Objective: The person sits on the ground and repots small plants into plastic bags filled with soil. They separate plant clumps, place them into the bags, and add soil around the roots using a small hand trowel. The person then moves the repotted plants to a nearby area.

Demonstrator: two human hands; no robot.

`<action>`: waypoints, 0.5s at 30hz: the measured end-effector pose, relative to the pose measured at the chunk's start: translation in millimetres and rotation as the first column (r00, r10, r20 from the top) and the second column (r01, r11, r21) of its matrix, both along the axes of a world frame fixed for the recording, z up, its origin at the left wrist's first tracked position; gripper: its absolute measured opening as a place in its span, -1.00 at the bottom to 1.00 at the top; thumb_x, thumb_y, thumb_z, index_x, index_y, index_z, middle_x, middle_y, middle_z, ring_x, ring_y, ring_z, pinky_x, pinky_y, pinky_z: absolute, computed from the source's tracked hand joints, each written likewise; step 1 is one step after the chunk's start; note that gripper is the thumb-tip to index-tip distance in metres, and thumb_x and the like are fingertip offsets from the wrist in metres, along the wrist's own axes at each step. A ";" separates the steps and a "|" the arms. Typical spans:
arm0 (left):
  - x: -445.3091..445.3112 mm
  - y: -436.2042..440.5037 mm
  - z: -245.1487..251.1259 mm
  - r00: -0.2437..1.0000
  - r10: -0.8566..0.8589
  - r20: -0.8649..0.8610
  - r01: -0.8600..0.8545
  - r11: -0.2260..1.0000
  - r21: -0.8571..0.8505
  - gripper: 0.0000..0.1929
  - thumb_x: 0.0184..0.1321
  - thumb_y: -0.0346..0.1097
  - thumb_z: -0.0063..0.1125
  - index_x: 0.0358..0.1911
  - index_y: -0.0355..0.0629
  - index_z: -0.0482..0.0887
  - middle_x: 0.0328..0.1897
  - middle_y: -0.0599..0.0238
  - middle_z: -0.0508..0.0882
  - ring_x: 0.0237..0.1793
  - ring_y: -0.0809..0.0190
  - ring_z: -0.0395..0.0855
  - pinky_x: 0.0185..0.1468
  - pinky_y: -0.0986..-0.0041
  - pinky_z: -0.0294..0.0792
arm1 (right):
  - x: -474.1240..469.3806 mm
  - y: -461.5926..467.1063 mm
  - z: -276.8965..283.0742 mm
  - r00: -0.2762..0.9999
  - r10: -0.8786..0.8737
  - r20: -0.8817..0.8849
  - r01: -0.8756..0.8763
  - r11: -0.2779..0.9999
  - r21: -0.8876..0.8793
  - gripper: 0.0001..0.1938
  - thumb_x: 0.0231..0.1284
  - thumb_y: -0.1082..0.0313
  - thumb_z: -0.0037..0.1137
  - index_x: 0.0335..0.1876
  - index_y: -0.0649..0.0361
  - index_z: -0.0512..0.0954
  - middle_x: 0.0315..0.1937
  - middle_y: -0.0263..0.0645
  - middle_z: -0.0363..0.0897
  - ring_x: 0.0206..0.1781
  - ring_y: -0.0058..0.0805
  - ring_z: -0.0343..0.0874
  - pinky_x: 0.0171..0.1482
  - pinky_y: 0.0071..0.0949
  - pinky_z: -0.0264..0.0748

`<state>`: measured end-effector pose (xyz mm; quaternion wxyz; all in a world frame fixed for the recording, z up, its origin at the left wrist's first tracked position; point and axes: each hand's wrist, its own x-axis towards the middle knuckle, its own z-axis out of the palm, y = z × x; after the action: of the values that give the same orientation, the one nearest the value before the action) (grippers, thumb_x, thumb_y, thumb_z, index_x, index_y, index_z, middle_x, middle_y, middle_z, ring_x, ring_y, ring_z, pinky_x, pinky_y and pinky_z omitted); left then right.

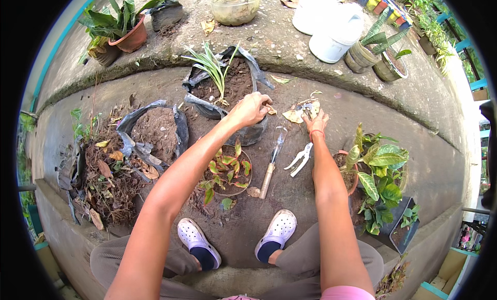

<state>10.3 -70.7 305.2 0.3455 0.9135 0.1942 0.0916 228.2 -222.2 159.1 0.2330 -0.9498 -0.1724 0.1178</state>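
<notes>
My left hand (pixel 252 109) has its fingers curled at the right rim of a black plastic grow bag (pixel 252 131). A small dry leaf (pixel 272 111) shows at its fingertips. Soil fills this bag, and a spider plant (pixel 211 65) with striped leaves leans in it, pale roots exposed. To the right, my right hand (pixel 316 122) reaches onto a small heap of dry leaves (pixel 294 116) on the concrete; its grip is partly hidden. Between my arms lie a hand trowel (pixel 268 177) with a wooden handle and pruning shears (pixel 301 160) with white handles.
A second soil-filled bag (pixel 155 133) and a heap of roots and dead leaves (pixel 110 179) are at left. A red-edged potted plant (pixel 229 168) sits before my feet. Leafy potted plants (pixel 382 176) crowd the right. On the raised ledge stand a white watering can (pixel 334 40) and a plastic tub (pixel 235 7).
</notes>
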 end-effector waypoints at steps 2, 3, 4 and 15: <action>12.1 6.6 -6.7 0.999 -0.037 0.022 0.037 0.999 0.021 -0.76 0.00 -0.29 0.03 -0.25 -0.23 0.53 -0.32 -0.03 0.53 -0.22 -0.05 0.49 -0.13 0.26 0.32 | 4.4 8.5 -6.2 0.996 0.061 0.061 -0.058 0.997 -0.060 0.01 -0.36 -0.13 0.26 0.27 0.06 -0.06 0.25 0.07 -0.20 0.27 -0.01 -0.07 0.21 -0.21 0.05; 17.4 9.6 -9.6 0.998 -0.058 0.038 0.057 0.998 0.035 -0.76 -0.01 -0.29 0.03 -0.26 -0.24 0.53 -0.34 -0.05 0.53 -0.24 -0.07 0.50 -0.15 0.25 0.33 | 5.2 11.8 -8.5 0.991 0.093 0.098 -0.084 0.992 -0.093 0.05 -0.37 -0.17 0.24 0.29 0.04 -0.12 0.26 0.05 -0.23 0.29 -0.02 -0.11 0.22 -0.17 0.01; 21.7 12.1 -12.2 0.998 -0.064 0.019 0.063 0.998 0.023 -0.75 -0.01 -0.29 0.03 -0.25 -0.24 0.53 -0.34 -0.05 0.53 -0.24 -0.07 0.50 -0.15 0.25 0.33 | 5.4 18.7 -11.1 0.986 0.109 0.125 -0.096 0.990 -0.103 0.08 -0.37 -0.30 0.14 0.30 -0.01 -0.18 0.29 0.02 -0.31 0.31 -0.04 -0.18 0.22 -0.06 -0.06; 28.4 20.6 -36.5 0.992 -0.123 -0.036 0.124 0.992 0.027 -0.72 0.05 -0.24 0.02 -0.18 -0.21 0.47 -0.25 0.00 0.51 -0.16 -0.03 0.46 -0.06 0.28 0.29 | 6.0 40.3 -45.2 0.871 0.214 0.442 -0.137 0.970 -0.199 -0.44 -0.02 -0.17 -0.11 0.08 -0.04 0.30 0.20 -0.07 0.04 0.20 -0.17 0.07 0.11 -0.13 0.07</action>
<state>38.7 -50.2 268.7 0.3336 0.9302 0.1418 0.0574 234.2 -181.9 113.9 0.0964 -0.9465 -0.2984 -0.0765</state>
